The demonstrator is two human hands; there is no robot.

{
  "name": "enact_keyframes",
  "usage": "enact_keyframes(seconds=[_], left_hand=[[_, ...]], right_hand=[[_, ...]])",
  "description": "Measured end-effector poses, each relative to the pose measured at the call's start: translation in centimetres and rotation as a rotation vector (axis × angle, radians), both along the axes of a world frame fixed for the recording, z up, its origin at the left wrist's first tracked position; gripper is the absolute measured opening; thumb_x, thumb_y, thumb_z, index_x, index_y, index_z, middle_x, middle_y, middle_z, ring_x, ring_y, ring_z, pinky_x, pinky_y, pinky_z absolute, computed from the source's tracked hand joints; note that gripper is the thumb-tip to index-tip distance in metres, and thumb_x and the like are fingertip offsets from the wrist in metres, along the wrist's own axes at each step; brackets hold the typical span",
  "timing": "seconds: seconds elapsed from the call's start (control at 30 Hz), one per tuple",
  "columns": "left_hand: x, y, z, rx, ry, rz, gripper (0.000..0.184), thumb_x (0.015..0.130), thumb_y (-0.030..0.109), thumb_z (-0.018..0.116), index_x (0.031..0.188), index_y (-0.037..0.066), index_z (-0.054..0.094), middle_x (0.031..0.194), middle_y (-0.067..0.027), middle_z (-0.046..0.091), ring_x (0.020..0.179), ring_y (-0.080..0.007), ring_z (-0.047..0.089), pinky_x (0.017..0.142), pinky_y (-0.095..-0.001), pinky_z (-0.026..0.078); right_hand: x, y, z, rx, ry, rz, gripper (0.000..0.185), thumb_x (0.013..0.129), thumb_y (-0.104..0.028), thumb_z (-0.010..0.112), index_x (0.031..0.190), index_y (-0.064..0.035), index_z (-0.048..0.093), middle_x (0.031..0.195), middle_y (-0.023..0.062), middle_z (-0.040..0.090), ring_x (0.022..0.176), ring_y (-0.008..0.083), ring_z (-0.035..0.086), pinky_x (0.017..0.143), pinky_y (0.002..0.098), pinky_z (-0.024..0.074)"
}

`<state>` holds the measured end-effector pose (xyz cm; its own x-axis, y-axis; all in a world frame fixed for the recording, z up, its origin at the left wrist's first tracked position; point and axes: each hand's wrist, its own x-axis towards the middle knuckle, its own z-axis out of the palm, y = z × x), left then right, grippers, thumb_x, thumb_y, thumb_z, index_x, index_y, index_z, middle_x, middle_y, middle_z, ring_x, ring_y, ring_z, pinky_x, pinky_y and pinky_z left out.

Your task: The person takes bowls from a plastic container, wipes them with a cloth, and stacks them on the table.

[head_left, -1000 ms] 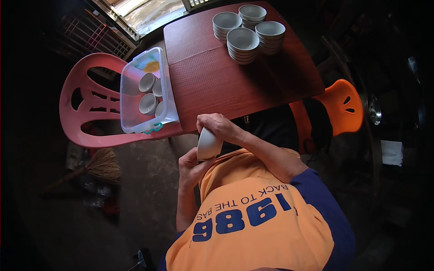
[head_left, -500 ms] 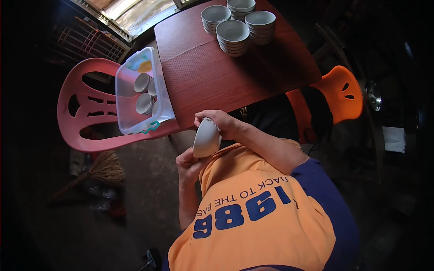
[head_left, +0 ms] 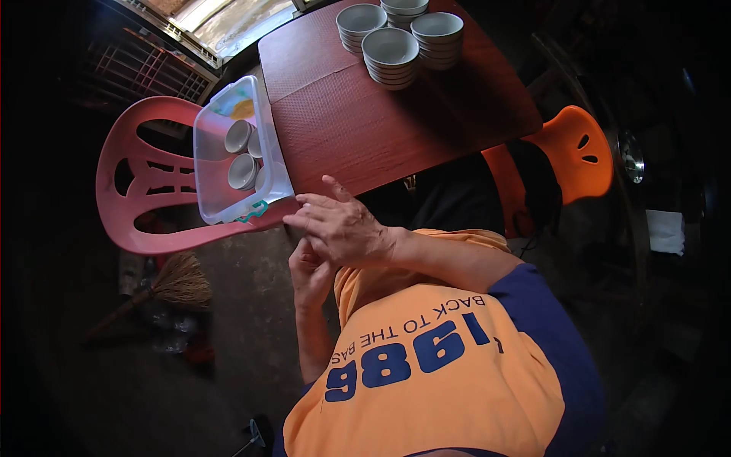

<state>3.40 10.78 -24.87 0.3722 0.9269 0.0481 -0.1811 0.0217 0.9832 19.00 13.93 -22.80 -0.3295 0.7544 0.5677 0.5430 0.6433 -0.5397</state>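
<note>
My right hand is open, its fingers stretched out to the left near the table's corner. It lies across my left hand, which is closed with curled fingers, partly covered by the right. Whatever the left hand holds, if anything, is hidden; no bowl shows in or beside either hand. Nearest to them is a clear plastic box with a green latch, tilted on a pink chair. Inside it lie several white bowls.
Stacks of white bowls stand at the far end of the red table. The pink chair is at left, an orange chair at right. A straw broom lies on the floor, lower left.
A white bowl was gripped between both hands before; now it is out of sight. My right hand has opened its fingers and swung left over my left hand.
</note>
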Motion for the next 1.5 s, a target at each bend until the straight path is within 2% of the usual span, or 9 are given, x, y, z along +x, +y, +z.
enact_keyframes(seconds=[0.13,0.23,0.37,0.57,0.67,0.9,1.2,1.3,1.5], left_hand=[[1.2,-0.8,2.9,-0.105,0.006,-0.04,0.032,0.079,-0.006,0.066,0.108,-0.002,0.054,0.1,-0.0069,0.062,0.09,-0.0105,0.059,0.08,-0.0249,0.049],[1.7,-0.7,3.2,-0.107,-0.072,0.004,0.033,0.078,-0.008,0.066,0.108,-0.002,0.054,0.102,-0.0075,0.062,0.092,-0.0117,0.06,0.082,-0.0252,0.049],[1.3,-0.2,2.8,-0.114,-0.211,0.094,0.038,0.075,-0.008,0.067,0.11,-0.002,0.053,0.104,-0.0081,0.061,0.095,-0.0133,0.06,0.083,-0.0256,0.049],[0.8,-0.6,2.2,-0.16,-0.313,0.119,0.046,0.073,-0.008,0.066,0.116,-0.003,0.05,0.108,-0.0106,0.06,0.098,-0.0163,0.06,0.087,-0.0289,0.049],[1.5,-0.6,2.5,-0.15,-0.297,0.125,0.042,0.074,-0.009,0.066,0.113,-0.002,0.051,0.107,-0.0102,0.06,0.096,-0.0153,0.06,0.087,-0.0286,0.049],[0.6,-0.3,0.4,0.001,-0.131,0.025,0.039,0.076,-0.009,0.066,0.112,-0.002,0.052,0.111,-0.0087,0.058,0.1,-0.0123,0.057,0.087,-0.0265,0.046],[1.1,-0.8,3.2,-0.105,-0.014,-0.104,0.032,0.08,-0.009,0.063,0.111,-0.004,0.055,0.1,-0.006,0.062,0.093,-0.0105,0.059,0.083,-0.0243,0.048],[1.0,-0.5,2.9,-0.151,0.01,-0.122,0.028,0.079,-0.009,0.065,0.105,-0.004,0.059,0.096,-0.0054,0.064,0.09,-0.0102,0.06,0.081,-0.0251,0.05],[-0.2,-0.9,3.4,-0.102,0.087,-0.111,0.026,0.075,-0.011,0.067,0.1,-0.006,0.062,0.093,-0.0064,0.066,0.084,-0.0113,0.061,0.079,-0.0256,0.05]], right_hand=[[3.2,5.4,-2.6,-0.546,0.172,0.418,0.042,0.092,-0.026,0.039,0.119,0.0021,0.055,0.106,0.0153,0.064,0.096,0.0249,0.062,0.085,0.032,0.0489],[2.7,4.1,-2.4,-0.899,0.701,0.363,0.044,0.094,-0.028,0.037,0.122,0.0023,0.052,0.107,0.016,0.065,0.096,0.0247,0.063,0.086,0.0325,0.0483],[0.9,0.1,1.9,-0.176,0.093,0.015,0.037,0.094,-0.019,0.041,0.127,-0.0031,0.051,0.132,0.0117,0.051,0.129,0.0299,0.04,0.109,0.0521,0.0204],[1.0,1.4,-2.5,0.001,-0.006,-0.032,0.039,0.094,-0.024,0.046,0.124,-0.0012,0.052,0.122,0.0143,0.057,0.118,0.0267,0.052,0.099,0.0474,0.0383],[2.5,2.5,-1.9,-1.178,0.898,0.372,0.051,0.094,-0.035,0.041,0.129,0.0015,0.046,0.122,0.0157,0.056,0.11,0.0217,0.056,0.095,0.0328,0.0427],[0.0,-0.1,1.5,0.136,0.119,0.038,0.037,0.083,-0.015,0.056,0.117,-0.0001,0.056,0.112,0.0149,0.061,0.112,0.0317,0.056,0.107,0.0517,0.0266],[3.6,3.4,-3.1,-0.119,0.146,0.205,0.011,0.077,-0.01,0.056,0.073,-0.0037,0.047,0.072,0.0086,0.055,0.068,0.027,0.06,0.062,0.036,0.052],[2.7,1.6,1.1,0.203,-0.046,0.135,0.014,0.079,-0.016,0.056,0.071,-0.0043,0.056,0.067,0.0093,0.058,0.062,0.0265,0.059,0.071,0.0389,0.046],[2.9,2.5,-0.4,-0.521,0.339,0.251,0.023,0.087,-0.021,0.052,0.073,-0.0041,0.058,0.065,0.0088,0.056,0.065,0.0234,0.057,0.075,0.0361,0.0441]])
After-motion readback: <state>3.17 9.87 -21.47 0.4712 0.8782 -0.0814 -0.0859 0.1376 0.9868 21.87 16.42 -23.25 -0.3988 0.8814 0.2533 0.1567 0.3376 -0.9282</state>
